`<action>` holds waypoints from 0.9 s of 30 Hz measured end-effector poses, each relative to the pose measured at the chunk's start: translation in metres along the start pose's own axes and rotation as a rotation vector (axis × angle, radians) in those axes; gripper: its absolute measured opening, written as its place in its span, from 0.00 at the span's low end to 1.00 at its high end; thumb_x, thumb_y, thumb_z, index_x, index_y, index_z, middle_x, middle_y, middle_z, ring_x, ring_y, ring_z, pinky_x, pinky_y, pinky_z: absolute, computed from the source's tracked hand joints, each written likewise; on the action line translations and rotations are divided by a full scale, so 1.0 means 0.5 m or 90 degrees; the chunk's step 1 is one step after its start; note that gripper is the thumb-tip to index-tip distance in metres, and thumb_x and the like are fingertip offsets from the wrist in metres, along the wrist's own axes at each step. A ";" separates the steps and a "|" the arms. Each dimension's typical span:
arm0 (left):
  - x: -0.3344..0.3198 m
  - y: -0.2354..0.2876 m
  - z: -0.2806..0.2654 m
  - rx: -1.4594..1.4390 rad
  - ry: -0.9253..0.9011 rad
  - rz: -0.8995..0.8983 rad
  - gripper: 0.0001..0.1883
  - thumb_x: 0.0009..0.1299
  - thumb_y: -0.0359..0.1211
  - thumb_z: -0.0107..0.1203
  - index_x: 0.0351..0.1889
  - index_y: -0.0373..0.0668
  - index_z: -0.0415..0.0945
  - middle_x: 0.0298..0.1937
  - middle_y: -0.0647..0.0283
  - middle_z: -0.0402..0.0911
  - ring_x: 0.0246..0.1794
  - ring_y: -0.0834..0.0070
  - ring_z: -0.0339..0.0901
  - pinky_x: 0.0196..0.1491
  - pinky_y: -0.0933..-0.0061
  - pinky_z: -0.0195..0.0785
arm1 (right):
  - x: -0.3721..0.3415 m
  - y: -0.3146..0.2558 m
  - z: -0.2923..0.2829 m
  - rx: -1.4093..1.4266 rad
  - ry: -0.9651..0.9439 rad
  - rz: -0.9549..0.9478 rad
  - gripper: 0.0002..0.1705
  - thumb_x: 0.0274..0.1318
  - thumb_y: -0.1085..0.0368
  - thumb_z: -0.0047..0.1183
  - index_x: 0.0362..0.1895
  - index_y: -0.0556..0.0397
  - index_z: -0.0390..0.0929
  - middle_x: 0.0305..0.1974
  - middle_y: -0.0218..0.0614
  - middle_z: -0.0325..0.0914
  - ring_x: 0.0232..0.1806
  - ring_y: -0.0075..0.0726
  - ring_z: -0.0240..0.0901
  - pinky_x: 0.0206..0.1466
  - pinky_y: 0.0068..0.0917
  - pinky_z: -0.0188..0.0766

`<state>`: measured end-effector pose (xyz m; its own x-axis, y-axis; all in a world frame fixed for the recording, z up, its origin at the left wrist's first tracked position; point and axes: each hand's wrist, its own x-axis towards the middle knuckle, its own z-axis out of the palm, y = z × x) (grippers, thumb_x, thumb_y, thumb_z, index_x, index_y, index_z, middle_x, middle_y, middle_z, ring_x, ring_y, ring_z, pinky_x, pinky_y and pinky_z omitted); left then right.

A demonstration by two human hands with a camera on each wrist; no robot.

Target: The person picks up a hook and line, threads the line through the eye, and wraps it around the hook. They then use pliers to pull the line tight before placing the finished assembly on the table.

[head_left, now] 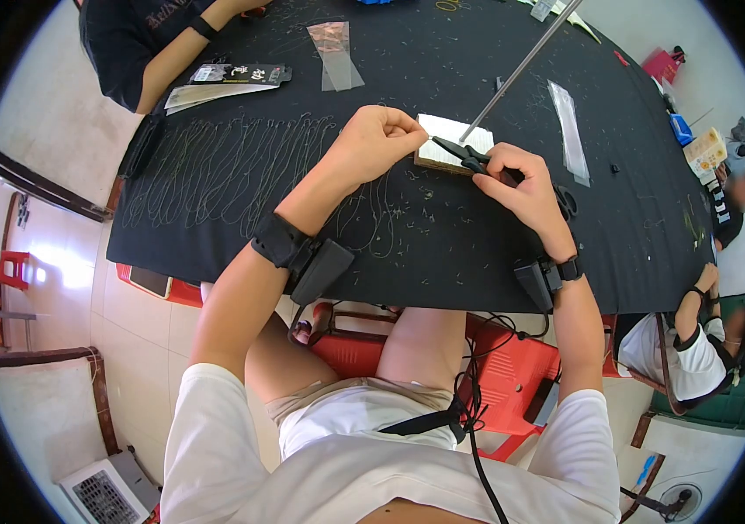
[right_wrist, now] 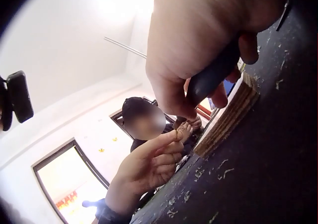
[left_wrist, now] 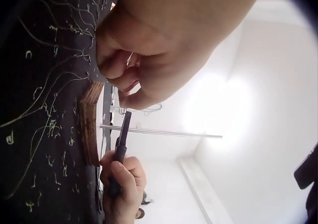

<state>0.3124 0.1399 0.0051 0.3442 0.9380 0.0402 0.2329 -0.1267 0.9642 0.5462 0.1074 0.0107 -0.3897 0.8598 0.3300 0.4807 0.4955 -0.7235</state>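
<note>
My left hand (head_left: 372, 144) pinches a thin cord (left_wrist: 151, 108) between thumb and forefinger, and a small loop of it shows by the fingertips. The right hand (head_left: 525, 183) grips black-handled pliers (head_left: 468, 155), whose dark jaws point left with their tip right at the left fingertips. Both hands are over a wooden block (left_wrist: 89, 124) with a white ridged top, from which a slim metal rod (head_left: 521, 68) rises at a slant. To the left, many thin cords (head_left: 232, 166) lie side by side on the black cloth (head_left: 302, 271).
Small clippings (head_left: 429, 210) are scattered over the cloth. A black-and-white package (head_left: 241, 74) and clear plastic sleeves (head_left: 335, 57) are at the back, with another sleeve (head_left: 571, 131) at right. Dark handle loops (head_left: 567, 203) lie beside my right wrist. Other people sit around the table.
</note>
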 end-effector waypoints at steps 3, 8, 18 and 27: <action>-0.004 0.006 0.001 0.000 0.011 -0.006 0.13 0.61 0.34 0.55 0.36 0.32 0.77 0.19 0.74 0.69 0.19 0.89 0.60 0.22 0.85 0.51 | 0.000 -0.001 0.001 0.008 -0.008 0.001 0.15 0.42 0.67 0.58 0.16 0.54 0.64 0.19 0.24 0.61 0.19 0.17 0.53 0.22 0.19 0.48; -0.006 0.007 0.000 -0.003 0.009 0.002 0.13 0.62 0.34 0.55 0.35 0.32 0.77 0.19 0.75 0.69 0.19 0.90 0.59 0.22 0.86 0.50 | -0.001 -0.002 0.002 0.021 -0.002 0.005 0.14 0.42 0.67 0.58 0.17 0.54 0.64 0.19 0.24 0.61 0.19 0.16 0.53 0.22 0.19 0.47; 0.011 -0.022 -0.008 -0.012 0.059 0.015 0.12 0.62 0.33 0.56 0.37 0.32 0.77 0.22 0.71 0.73 0.22 0.89 0.63 0.26 0.86 0.56 | -0.003 -0.003 -0.004 0.039 0.010 0.011 0.14 0.43 0.68 0.58 0.17 0.54 0.64 0.19 0.23 0.61 0.20 0.15 0.52 0.22 0.18 0.47; 0.003 0.000 0.000 -0.103 0.083 0.010 0.13 0.63 0.35 0.55 0.39 0.34 0.76 0.23 0.72 0.73 0.19 0.91 0.60 0.21 0.89 0.50 | -0.002 0.000 0.006 -0.010 -0.001 0.020 0.15 0.40 0.68 0.58 0.16 0.54 0.63 0.21 0.26 0.62 0.20 0.19 0.53 0.23 0.19 0.49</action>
<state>0.3129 0.1414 0.0049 0.2234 0.9715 0.0793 0.0758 -0.0984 0.9923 0.5442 0.1064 0.0085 -0.3750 0.8750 0.3061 0.5057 0.4699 -0.7235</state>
